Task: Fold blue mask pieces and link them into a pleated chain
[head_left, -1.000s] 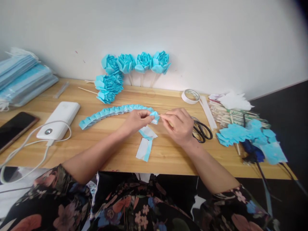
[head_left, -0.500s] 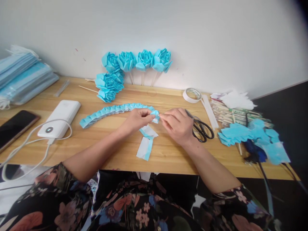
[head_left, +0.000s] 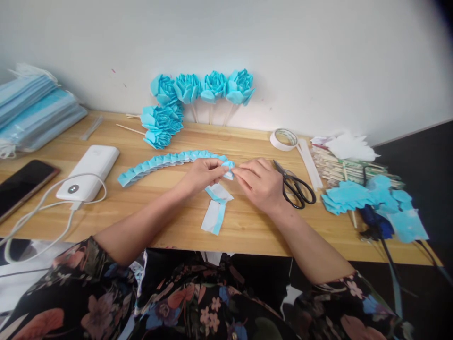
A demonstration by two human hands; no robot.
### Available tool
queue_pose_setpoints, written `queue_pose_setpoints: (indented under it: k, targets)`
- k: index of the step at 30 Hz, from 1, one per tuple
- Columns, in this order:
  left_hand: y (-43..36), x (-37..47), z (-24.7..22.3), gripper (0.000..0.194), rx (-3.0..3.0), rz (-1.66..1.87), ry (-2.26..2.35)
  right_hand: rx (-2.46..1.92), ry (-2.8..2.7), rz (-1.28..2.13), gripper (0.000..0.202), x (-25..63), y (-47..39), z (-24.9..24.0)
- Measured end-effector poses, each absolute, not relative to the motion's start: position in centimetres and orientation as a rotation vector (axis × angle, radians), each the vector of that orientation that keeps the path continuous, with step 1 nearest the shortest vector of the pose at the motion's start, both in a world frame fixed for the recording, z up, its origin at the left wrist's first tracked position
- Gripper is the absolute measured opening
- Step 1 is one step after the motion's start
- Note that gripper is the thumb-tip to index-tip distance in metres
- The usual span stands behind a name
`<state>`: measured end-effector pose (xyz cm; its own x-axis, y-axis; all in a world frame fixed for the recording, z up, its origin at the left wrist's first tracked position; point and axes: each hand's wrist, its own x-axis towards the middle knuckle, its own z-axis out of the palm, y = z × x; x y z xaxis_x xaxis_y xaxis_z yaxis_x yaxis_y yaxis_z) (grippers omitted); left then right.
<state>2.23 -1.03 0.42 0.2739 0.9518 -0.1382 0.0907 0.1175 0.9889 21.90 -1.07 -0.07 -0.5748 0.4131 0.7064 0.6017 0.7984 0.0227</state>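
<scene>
A long pleated strip of light blue material (head_left: 159,163) curves over the wooden table, its right end between my hands. My left hand (head_left: 205,174) pinches that end between thumb and fingers. Close on its right, my right hand (head_left: 260,182) is closed, its fingertips at the edge of the same end. Below them lies a loose white and blue strip (head_left: 213,216), bent in the middle. Black-handled scissors (head_left: 299,192) rest just beyond my right hand, partly hidden by it.
Blue flowers on sticks (head_left: 214,87) lean against the wall. A tape roll (head_left: 283,139), sticks (head_left: 357,170) and blue pieces (head_left: 348,194) lie right. Left are a power bank (head_left: 92,167) with cable, a phone (head_left: 26,184) and packed masks (head_left: 38,115).
The camera view has shifted slightly. The strip's end between my fingertips is turned a little; both hands keep nearly the same place.
</scene>
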Motion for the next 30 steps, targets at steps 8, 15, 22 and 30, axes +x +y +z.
queue_pose_setpoints:
  k: [8, 15, 22, 30]
  targets:
    - [-0.8, 2.1, 0.4, 0.026, 1.231, 0.923, 1.149, -0.846, -2.193, 0.164, 0.032, 22.3, -1.1, 0.2]
    - [-1.2, 2.5, 0.5, 0.030, 1.457, 0.983, 1.070, -1.005, -1.737, 1.103, 0.032, 21.8, -1.1, -0.6]
    - [-1.3, 2.6, 0.8, 0.035, 1.505, 0.966, 1.050, -1.009, -1.661, 1.122, 0.041, 21.3, -0.8, -1.0]
    - [-1.3, 2.2, 0.6, 0.020, 1.525, 0.923, 1.129, -1.026, -1.654, 1.056, 0.040, 21.5, -0.9, -1.0]
